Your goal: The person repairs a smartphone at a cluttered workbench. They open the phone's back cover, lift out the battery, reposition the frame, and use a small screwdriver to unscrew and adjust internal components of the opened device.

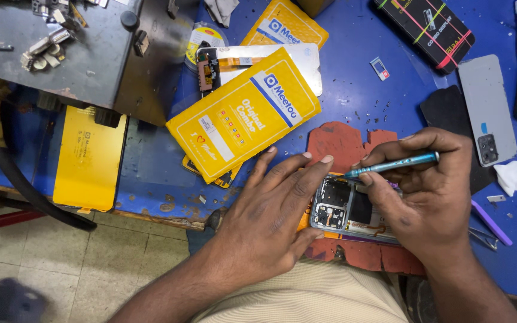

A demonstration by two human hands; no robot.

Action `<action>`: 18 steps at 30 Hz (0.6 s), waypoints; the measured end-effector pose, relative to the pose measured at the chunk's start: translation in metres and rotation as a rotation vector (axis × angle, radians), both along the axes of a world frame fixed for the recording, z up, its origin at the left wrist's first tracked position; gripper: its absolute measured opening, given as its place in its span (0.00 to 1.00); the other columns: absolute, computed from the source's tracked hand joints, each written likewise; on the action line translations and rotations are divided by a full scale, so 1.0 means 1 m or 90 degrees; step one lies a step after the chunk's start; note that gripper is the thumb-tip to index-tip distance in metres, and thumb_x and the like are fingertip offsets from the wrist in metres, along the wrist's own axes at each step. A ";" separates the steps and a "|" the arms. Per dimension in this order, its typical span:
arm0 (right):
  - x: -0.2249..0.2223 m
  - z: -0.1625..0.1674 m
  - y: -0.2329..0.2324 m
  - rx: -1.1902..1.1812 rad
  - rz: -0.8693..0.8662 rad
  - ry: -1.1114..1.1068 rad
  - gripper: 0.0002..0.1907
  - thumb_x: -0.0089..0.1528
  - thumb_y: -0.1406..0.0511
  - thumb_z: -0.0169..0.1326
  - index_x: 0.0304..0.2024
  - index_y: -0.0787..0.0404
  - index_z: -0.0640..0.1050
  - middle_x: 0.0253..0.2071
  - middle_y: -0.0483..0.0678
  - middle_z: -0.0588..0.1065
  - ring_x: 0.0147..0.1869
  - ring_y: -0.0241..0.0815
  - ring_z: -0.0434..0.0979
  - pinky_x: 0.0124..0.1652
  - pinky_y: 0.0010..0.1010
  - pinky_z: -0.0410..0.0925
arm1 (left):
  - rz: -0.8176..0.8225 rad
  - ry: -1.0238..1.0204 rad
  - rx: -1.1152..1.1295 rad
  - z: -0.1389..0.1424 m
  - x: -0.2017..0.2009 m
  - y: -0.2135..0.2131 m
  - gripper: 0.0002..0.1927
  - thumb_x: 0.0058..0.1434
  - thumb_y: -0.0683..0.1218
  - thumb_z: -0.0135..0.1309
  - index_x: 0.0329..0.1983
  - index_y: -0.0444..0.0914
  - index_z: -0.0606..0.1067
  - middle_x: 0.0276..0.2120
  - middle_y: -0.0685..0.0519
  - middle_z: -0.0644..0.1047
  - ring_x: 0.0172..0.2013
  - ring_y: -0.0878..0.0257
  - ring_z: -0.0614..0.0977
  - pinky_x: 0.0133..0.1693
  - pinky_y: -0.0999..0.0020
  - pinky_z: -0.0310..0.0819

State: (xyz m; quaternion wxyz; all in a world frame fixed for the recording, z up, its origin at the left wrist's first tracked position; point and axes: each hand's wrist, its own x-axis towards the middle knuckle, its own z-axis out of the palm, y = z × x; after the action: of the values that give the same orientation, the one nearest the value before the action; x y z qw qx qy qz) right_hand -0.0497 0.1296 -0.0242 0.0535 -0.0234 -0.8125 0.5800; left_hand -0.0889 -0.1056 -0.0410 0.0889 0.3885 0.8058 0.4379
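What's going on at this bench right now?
A person is working on an opened phone lying on a red mat on the blue table. The left hand steadies the phone, fingers spread along its edge. The right hand holds a slim blue screwdriver, tip down at the phone's upper corner. Yellow boxes and a grey back cover lie nearby.

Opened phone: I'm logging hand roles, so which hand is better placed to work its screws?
Right hand, probably: it holds the blue screwdriver, tip at the opened phone. The left hand steadies it.
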 end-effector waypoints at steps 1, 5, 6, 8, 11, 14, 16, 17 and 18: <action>0.000 0.000 0.000 0.002 0.000 0.000 0.28 0.64 0.80 0.55 0.58 0.62 0.56 0.50 0.60 0.73 0.55 0.42 0.79 0.53 0.33 0.78 | 0.000 -0.002 -0.002 0.000 0.000 0.000 0.48 0.55 0.48 0.65 0.74 0.32 0.53 0.66 0.42 0.66 0.68 0.45 0.67 0.71 0.36 0.46; 0.000 -0.002 0.001 0.007 0.015 0.011 0.28 0.65 0.80 0.55 0.59 0.62 0.56 0.50 0.59 0.73 0.56 0.42 0.80 0.54 0.33 0.78 | 0.002 0.003 0.002 0.000 0.000 0.000 0.48 0.55 0.48 0.65 0.74 0.33 0.53 0.67 0.43 0.66 0.68 0.45 0.66 0.71 0.37 0.46; 0.000 -0.003 0.002 0.007 0.015 0.010 0.28 0.65 0.80 0.55 0.58 0.62 0.56 0.50 0.59 0.73 0.56 0.42 0.80 0.54 0.33 0.79 | 0.002 0.003 0.001 0.000 0.000 0.000 0.48 0.55 0.48 0.65 0.74 0.33 0.53 0.67 0.43 0.66 0.68 0.45 0.66 0.71 0.37 0.46; -0.001 -0.005 0.002 0.009 0.017 0.008 0.27 0.64 0.80 0.55 0.58 0.62 0.56 0.50 0.59 0.73 0.55 0.42 0.80 0.53 0.33 0.79 | 0.001 0.003 0.000 0.000 0.000 0.000 0.48 0.55 0.48 0.65 0.74 0.33 0.54 0.67 0.43 0.66 0.68 0.45 0.66 0.71 0.37 0.46; -0.001 -0.004 -0.001 0.018 0.015 0.007 0.27 0.65 0.80 0.55 0.58 0.63 0.55 0.50 0.59 0.72 0.56 0.43 0.79 0.53 0.34 0.79 | 0.000 0.005 0.001 0.000 -0.001 -0.001 0.48 0.55 0.48 0.65 0.74 0.33 0.54 0.67 0.43 0.66 0.68 0.45 0.66 0.71 0.37 0.46; -0.002 0.003 -0.009 0.027 -0.008 0.026 0.27 0.64 0.77 0.59 0.58 0.64 0.59 0.49 0.57 0.72 0.54 0.39 0.80 0.53 0.30 0.77 | 0.001 0.004 0.008 0.000 -0.001 -0.001 0.48 0.55 0.47 0.65 0.74 0.33 0.53 0.67 0.43 0.66 0.68 0.45 0.67 0.71 0.37 0.46; -0.002 0.016 -0.012 0.321 0.002 0.079 0.25 0.59 0.71 0.68 0.50 0.64 0.66 0.44 0.54 0.78 0.48 0.40 0.82 0.47 0.30 0.75 | 0.003 0.000 0.014 0.000 0.000 -0.002 0.48 0.55 0.47 0.65 0.74 0.33 0.53 0.66 0.43 0.67 0.68 0.44 0.67 0.71 0.37 0.47; -0.003 0.024 -0.014 0.467 0.007 0.105 0.24 0.57 0.68 0.72 0.46 0.65 0.70 0.41 0.52 0.80 0.44 0.40 0.84 0.44 0.31 0.74 | 0.007 -0.007 0.021 0.001 0.001 -0.002 0.49 0.55 0.46 0.65 0.75 0.33 0.52 0.66 0.42 0.67 0.68 0.44 0.67 0.71 0.37 0.47; -0.005 0.031 -0.014 0.440 0.077 0.101 0.20 0.56 0.70 0.68 0.44 0.64 0.71 0.41 0.52 0.81 0.45 0.42 0.84 0.44 0.31 0.75 | 0.011 -0.013 0.027 0.001 0.001 -0.003 0.49 0.55 0.46 0.65 0.75 0.33 0.52 0.65 0.41 0.67 0.68 0.45 0.67 0.71 0.37 0.47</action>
State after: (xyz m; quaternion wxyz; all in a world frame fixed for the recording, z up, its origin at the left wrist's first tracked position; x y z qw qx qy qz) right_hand -0.0544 0.1153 0.0070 0.0866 0.0892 -0.9539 0.2731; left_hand -0.0880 -0.1082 -0.0401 0.0851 0.3788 0.7990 0.4592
